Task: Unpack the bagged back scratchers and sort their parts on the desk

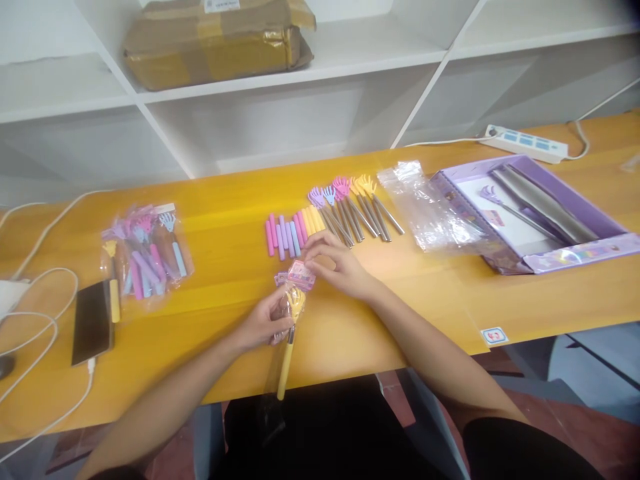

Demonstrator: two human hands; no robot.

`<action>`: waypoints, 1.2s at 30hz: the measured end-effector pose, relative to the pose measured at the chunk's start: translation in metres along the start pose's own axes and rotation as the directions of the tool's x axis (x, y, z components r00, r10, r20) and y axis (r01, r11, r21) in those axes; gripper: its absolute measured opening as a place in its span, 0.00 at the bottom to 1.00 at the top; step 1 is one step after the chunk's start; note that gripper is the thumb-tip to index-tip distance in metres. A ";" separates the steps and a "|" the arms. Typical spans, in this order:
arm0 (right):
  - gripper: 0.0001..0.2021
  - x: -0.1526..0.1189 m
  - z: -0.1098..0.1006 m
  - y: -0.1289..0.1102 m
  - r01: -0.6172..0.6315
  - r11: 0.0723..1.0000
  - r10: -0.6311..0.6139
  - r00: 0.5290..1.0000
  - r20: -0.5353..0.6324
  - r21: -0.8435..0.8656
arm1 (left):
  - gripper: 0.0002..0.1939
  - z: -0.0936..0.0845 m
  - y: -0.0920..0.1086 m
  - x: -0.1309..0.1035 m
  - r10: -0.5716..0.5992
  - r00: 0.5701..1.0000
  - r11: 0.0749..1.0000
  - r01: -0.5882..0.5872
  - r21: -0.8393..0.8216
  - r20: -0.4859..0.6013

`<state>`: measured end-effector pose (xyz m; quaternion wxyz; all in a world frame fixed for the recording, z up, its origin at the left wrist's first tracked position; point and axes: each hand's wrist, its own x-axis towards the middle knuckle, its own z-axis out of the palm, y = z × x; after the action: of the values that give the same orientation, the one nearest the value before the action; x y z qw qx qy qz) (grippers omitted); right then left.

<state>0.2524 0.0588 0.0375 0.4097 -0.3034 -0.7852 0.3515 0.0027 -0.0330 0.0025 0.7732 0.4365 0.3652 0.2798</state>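
My left hand (264, 319) is closed on a yellow back scratcher (286, 363) in a clear bag, its claw head up and its yellow handle hanging past the table's front edge. Just above and right, my right hand (341, 265) pinches a small pink printed card (301, 273) at the top of the bag. Behind my hands lie loose pink, purple, blue and yellow handle sleeves (284, 237). To their right are several metal scratcher rods (356, 217) with purple, blue, pink and yellow claw heads.
Bagged scratchers (147, 257) lie at the left, beside a black phone (93, 323) with a white cable. Clear plastic bags (425, 207) and a purple box (537, 263) are at the right. Behind stand a power strip (527, 143) and a white shelf (350, 57) holding a taped carton (215, 47).
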 end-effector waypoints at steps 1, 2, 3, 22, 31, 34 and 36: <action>0.07 0.000 0.001 0.001 -0.021 1.000 0.021 1.000 -0.007 0.017 | 0.55 0.000 0.000 0.000 -0.002 1.000 1.000 0.002 -0.001 -0.003; 0.09 0.000 0.003 0.003 -0.043 0.999 0.043 0.999 -0.024 0.031 | 0.55 0.000 0.000 0.000 -0.003 1.000 1.000 0.003 -0.002 -0.010; 0.11 0.000 0.004 0.004 -0.067 0.997 0.069 0.996 -0.050 0.045 | 0.55 0.000 0.000 0.000 -0.002 1.000 1.000 0.002 -0.002 -0.017; 0.23 -0.001 0.012 0.000 -0.174 0.979 0.171 0.985 0.038 0.105 | 0.36 -0.002 -0.003 0.002 0.085 0.975 0.980 -0.120 -0.160 -0.207; 0.20 0.022 0.010 -0.082 -0.118 0.993 0.115 0.957 -0.267 0.003 | 0.22 0.019 -0.002 -0.003 0.177 0.962 0.978 -0.196 0.074 0.209; 0.18 0.031 -0.009 -0.107 -0.046 0.992 0.000 0.933 -0.361 -0.119 | 0.24 0.022 -0.007 -0.004 0.138 0.942 0.990 -0.142 -0.007 0.307; 0.17 0.036 -0.017 -0.119 0.008 0.979 -0.094 0.906 -0.413 -0.205 | 0.24 0.021 -0.009 -0.004 0.118 0.952 0.992 -0.127 0.015 0.283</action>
<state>0.2270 0.0240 0.1550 0.5461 -0.3905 -0.7172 0.1869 0.0190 -0.0499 0.0031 0.7910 0.5063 0.2283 0.2565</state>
